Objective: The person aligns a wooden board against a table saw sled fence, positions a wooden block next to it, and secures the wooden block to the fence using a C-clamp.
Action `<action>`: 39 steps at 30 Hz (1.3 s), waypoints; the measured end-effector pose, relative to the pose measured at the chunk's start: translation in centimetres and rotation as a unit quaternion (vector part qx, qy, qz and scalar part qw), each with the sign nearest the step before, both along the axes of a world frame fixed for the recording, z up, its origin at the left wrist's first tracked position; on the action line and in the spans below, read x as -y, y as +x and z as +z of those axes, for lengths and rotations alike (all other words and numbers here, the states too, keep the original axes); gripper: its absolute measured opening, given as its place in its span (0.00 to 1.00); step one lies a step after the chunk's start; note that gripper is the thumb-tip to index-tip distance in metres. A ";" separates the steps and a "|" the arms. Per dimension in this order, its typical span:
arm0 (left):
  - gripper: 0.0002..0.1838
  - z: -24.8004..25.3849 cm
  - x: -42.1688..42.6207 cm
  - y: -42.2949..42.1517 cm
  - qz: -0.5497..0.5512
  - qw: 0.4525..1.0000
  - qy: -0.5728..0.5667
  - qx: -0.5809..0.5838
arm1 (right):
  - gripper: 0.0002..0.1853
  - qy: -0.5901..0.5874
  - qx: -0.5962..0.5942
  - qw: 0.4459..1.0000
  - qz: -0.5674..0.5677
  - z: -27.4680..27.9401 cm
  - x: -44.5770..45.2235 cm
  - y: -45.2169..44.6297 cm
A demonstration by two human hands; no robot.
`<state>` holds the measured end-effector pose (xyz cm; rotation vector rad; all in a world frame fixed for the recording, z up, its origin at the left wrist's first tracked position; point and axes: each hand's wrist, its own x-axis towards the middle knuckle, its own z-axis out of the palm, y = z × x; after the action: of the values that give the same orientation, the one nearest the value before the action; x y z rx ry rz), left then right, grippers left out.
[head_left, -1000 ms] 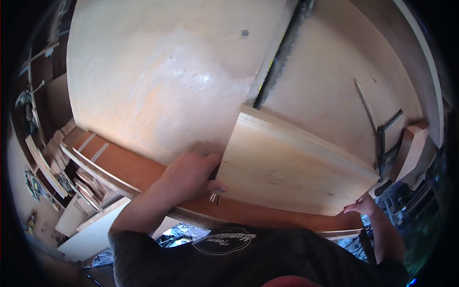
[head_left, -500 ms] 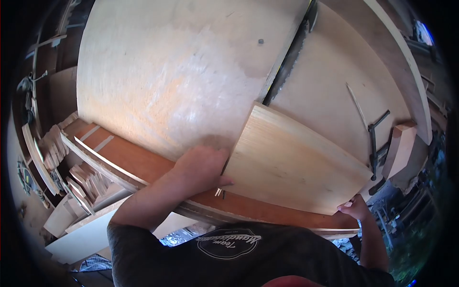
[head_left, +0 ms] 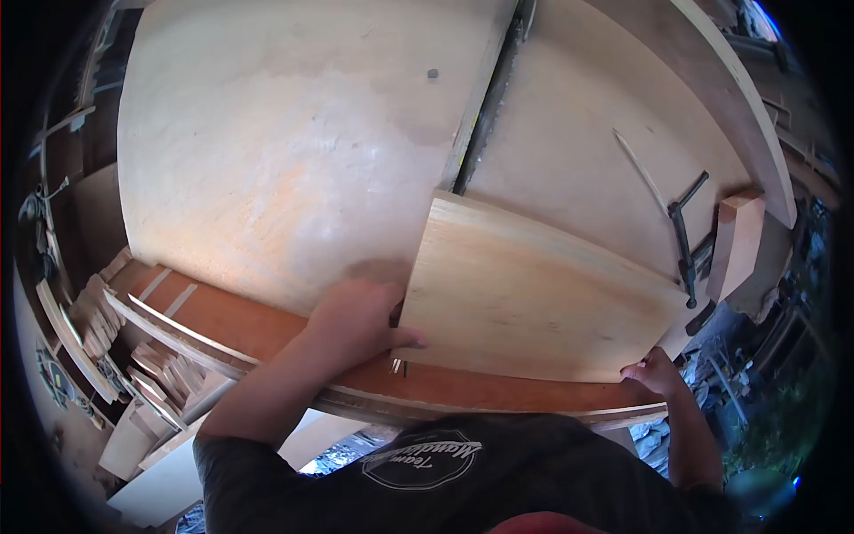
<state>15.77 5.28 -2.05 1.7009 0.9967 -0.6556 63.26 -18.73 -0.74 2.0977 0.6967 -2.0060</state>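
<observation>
With the wooden board (head_left: 543,289) as the centre of the dial and twelve at the top of the view, the left hand (head_left: 360,316) is at nine o'clock. It is partly open: the thumb reaches out over the board's near-left corner, while the bent fingers lie along its left edge, partly hidden, so I cannot tell how firmly they hold it. The right hand (head_left: 654,370), at four o'clock, is closed around the near-right corner, its thumb showing along the edge and the other fingers mostly hidden.

The board lies flat side up on the pale worktop (head_left: 267,142), its near edge over a reddish-brown strip (head_left: 231,310) that runs from nine o'clock round to five and bears two light bands at its far left end. Small pale and dark marks (head_left: 400,366) show on this strip at eight o'clock, just below the left thumb. A dark gap (head_left: 489,116) in the worktop runs up from the board's far-left corner towards twelve.

At one o'clock lies a thin wooden sliver (head_left: 639,171), its lower end near a dark metal clamp (head_left: 682,240) at two o'clock. Just beyond, between two and three, is a wooden block (head_left: 738,245). Cut wood pieces (head_left: 169,369) are stacked between eight and nine, with a white panel (head_left: 160,491) below them at eight.
</observation>
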 end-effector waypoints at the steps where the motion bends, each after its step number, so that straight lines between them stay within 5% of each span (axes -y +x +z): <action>1: 0.28 -0.1 0.0 -0.1 -0.002 1.000 -0.001 0.000 | 0.11 -0.009 0.015 1.000 0.013 0.0 0.0 -0.1; 25: 0.24 -0.4 -0.7 -0.2 0.020 0.999 -0.042 0.002 | 0.12 0.016 -0.050 0.991 -0.120 -0.7 2.0 0.8; 39: 0.25 -0.6 -0.9 -0.2 -0.001 0.999 -0.037 -0.003 | 0.08 0.031 -0.021 0.997 -0.068 -0.6 1.8 0.7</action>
<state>15.62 6.15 -2.64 1.6365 0.9643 -0.6906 63.97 -20.53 -1.37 2.1993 0.6455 -2.1308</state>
